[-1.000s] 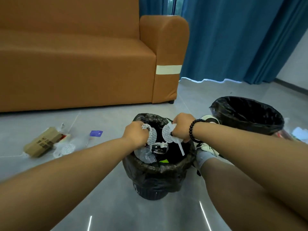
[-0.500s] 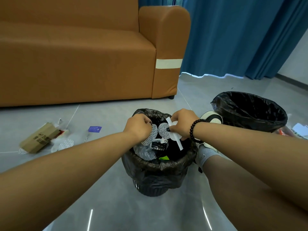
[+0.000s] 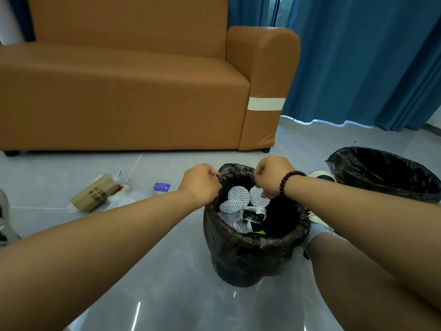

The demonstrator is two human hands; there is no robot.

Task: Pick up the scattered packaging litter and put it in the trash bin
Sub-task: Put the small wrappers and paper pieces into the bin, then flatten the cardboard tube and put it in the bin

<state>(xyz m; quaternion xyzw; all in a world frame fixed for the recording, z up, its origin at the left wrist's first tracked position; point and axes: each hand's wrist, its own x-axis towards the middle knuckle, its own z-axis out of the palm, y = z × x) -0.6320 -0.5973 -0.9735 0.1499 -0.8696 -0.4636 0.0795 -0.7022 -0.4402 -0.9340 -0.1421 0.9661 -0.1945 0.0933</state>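
A small trash bin with a black liner stands on the floor right in front of me, with wrappers inside. My left hand hovers at its far left rim, fingers curled, nothing visibly in it. Two round white foil seals sit just right of that hand, apart from it, over the bin's opening. My right hand, with a bead bracelet, is curled above the far rim and pinches another round seal at its top edge. More litter lies on the floor to the left: a cardboard box, a purple packet and round seals.
An orange sofa fills the back left, with blue curtains behind it. A larger black-lined bin stands at the right, and my shoe is between the two bins. Another shoe shows at the left edge. The floor is grey tile.
The two seals have left my left hand and now sit lower over the bin's opening. Both hands have stayed above the far rim. The camera tilted upward.
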